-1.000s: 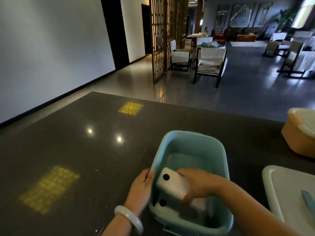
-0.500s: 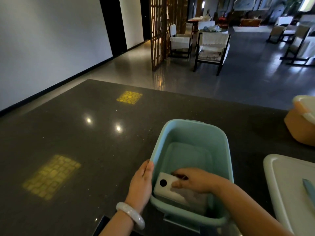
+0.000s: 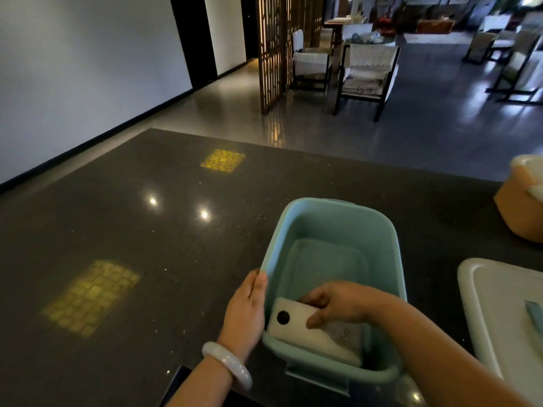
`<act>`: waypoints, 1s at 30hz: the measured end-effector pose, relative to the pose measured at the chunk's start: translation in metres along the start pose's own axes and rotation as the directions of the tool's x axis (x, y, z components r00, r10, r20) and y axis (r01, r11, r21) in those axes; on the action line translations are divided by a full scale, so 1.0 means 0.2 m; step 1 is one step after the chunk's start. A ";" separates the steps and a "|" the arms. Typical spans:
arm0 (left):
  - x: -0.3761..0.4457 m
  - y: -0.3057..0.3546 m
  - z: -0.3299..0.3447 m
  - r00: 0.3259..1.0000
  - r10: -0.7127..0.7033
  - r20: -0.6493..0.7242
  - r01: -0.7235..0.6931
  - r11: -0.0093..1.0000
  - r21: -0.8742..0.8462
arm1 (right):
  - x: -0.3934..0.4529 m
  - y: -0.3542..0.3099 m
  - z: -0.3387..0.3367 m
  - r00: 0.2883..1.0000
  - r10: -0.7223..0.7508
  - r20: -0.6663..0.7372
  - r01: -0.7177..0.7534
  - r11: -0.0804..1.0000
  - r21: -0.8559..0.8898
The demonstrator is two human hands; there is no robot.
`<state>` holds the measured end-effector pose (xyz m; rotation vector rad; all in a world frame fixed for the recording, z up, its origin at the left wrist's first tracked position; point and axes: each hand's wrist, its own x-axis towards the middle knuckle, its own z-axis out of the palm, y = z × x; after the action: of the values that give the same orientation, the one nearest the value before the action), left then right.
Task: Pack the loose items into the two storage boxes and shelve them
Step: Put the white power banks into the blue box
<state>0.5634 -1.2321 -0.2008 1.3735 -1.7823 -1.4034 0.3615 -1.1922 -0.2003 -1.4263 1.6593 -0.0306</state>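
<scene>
Head view: teal box (image 3: 338, 218) sits on a dark counter (image 3: 147, 245). Inside its near end lies a white device (image 3: 296, 324), which the right hand (image 3: 338, 304) grips, fingers curled over its top. The left hand (image 3: 245, 309) rests flat-fingered against the box's left wall. Right of the box lie a white lid (image 3: 499, 312) and an orange box (image 3: 520, 212).

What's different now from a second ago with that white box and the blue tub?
The right hand has lowered the white box from a tilted pose above the rim down into the near end of the blue tub, and still grips it. A second white box seen beneath it earlier is now hidden. The left hand stays against the tub's left wall; the orange box and white lid stayed put.
</scene>
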 end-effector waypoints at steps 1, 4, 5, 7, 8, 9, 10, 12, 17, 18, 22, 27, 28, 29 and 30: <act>0.00 0.00 0.00 1.000 0.009 0.005 -0.009 1.000 0.002 | 0.00 0.00 0.00 1.000 0.008 0.005 -0.008 1.000 0.009; -0.01 0.03 0.00 1.000 0.014 -0.009 -0.014 0.999 0.031 | -0.01 0.00 0.00 1.000 0.011 0.022 -0.012 0.999 0.035; -0.01 0.02 0.00 1.000 0.023 -0.012 -0.022 0.999 0.044 | -0.01 0.00 0.00 1.000 0.009 0.028 -0.011 0.999 0.038; -0.01 0.01 0.00 0.999 0.038 -0.013 -0.037 0.998 0.056 | -0.02 0.00 0.00 0.999 0.015 0.033 -0.016 0.999 0.037; 0.00 0.01 0.00 0.999 0.046 -0.016 -0.045 0.997 0.058 | -0.03 0.00 0.00 0.999 0.018 0.032 -0.019 0.999 0.032; 0.00 0.00 0.00 0.999 0.050 -0.020 -0.049 0.997 0.054 | -0.03 -0.01 0.00 0.999 0.017 0.031 -0.018 1.000 0.023; 0.00 0.00 0.01 0.998 0.053 -0.022 -0.052 0.997 0.050 | -0.03 -0.01 0.00 0.999 0.014 0.032 -0.014 1.000 0.011; 0.00 0.00 0.01 0.998 0.049 -0.025 -0.048 0.998 0.050 | -0.03 -0.01 0.00 0.999 0.005 0.043 -0.005 1.000 0.000; 0.00 0.01 0.01 0.998 0.042 -0.037 -0.041 0.998 0.048 | -0.03 -0.02 -0.01 0.998 -0.015 0.058 0.016 0.999 -0.028; 0.00 0.01 0.01 0.998 0.044 -0.037 -0.042 0.998 0.053 | -0.03 -0.02 -0.01 0.998 -0.017 0.061 0.019 0.999 -0.026; 0.00 0.00 0.01 0.998 0.056 -0.043 -0.053 0.997 0.057 | -0.03 -0.03 -0.01 0.997 -0.023 0.071 0.025 0.999 -0.032; -0.01 0.01 0.01 0.999 0.034 -0.035 -0.031 0.998 0.059 | -0.02 -0.02 0.00 0.998 -0.008 0.055 0.009 1.000 -0.023; -0.01 0.01 0.01 0.999 0.032 -0.033 -0.030 0.997 0.065 | -0.01 -0.02 0.00 0.998 -0.009 0.055 0.010 1.000 -0.019; -0.01 0.00 0.01 0.999 0.028 -0.031 -0.026 0.997 0.067 | -0.01 -0.02 0.00 0.998 -0.012 0.058 0.013 1.000 -0.015; -0.01 0.01 0.01 0.999 0.024 -0.026 -0.022 0.997 0.068 | -0.01 -0.02 -0.01 0.998 -0.020 0.063 0.021 1.000 -0.009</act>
<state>0.5625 -1.2305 -0.1999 1.3958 -1.8377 -1.3174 0.3630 -1.1926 -0.1968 -1.4374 1.5958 0.0104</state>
